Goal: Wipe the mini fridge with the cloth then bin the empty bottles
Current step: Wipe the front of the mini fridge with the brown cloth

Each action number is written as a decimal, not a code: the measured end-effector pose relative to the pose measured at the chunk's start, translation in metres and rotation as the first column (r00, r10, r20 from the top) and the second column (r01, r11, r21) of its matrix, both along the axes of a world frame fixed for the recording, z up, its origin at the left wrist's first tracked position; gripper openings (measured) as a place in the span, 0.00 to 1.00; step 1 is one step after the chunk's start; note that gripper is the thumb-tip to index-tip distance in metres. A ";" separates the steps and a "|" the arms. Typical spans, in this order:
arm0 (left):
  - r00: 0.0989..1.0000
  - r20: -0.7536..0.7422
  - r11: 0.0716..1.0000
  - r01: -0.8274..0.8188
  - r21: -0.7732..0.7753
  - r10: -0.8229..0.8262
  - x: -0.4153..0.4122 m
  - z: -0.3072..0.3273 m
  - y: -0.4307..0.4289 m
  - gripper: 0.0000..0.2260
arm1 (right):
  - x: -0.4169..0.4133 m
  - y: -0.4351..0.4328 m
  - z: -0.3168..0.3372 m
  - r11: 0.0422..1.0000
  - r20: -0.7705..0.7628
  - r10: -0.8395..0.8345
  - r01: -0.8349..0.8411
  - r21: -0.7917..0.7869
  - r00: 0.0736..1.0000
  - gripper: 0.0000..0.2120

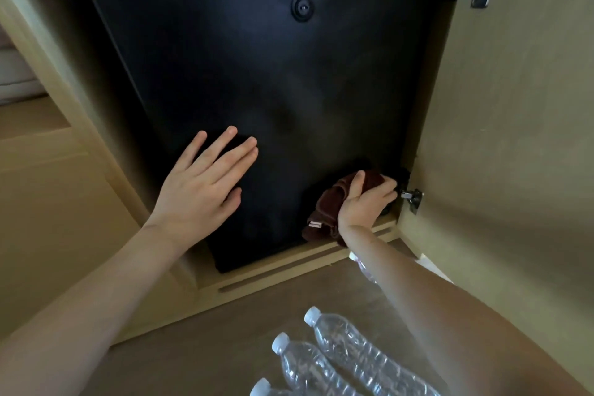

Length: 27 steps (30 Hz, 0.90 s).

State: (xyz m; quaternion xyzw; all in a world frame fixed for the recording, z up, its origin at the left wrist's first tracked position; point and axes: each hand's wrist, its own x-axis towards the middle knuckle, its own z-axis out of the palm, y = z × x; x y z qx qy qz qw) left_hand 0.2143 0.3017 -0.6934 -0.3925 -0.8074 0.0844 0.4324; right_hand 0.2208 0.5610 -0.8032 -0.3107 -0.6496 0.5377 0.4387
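Wooden cabinet (289, 270), smooth black mini fridge (257, 74), bunched brown cloth (331, 202) in right hand (366, 202)

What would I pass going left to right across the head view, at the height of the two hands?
left hand flat against the mini fridge → brown cloth, gripped by the right hand → lower hinge → open cabinet door

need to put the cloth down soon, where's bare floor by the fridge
Bare floor: left of the bottles, bordered by the cabinet plinth and the left forearm. Crowded: lower right, where bottles lie side by side beside the right arm, and the fridge corner where the right hand grips the cloth.
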 end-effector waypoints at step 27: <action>0.996 -0.083 0.987 0.037 0.156 -0.024 -0.007 0.044 0.035 0.27 | 0.012 -0.052 0.056 0.621 -0.081 0.217 -0.074 0.780 0.973 0.19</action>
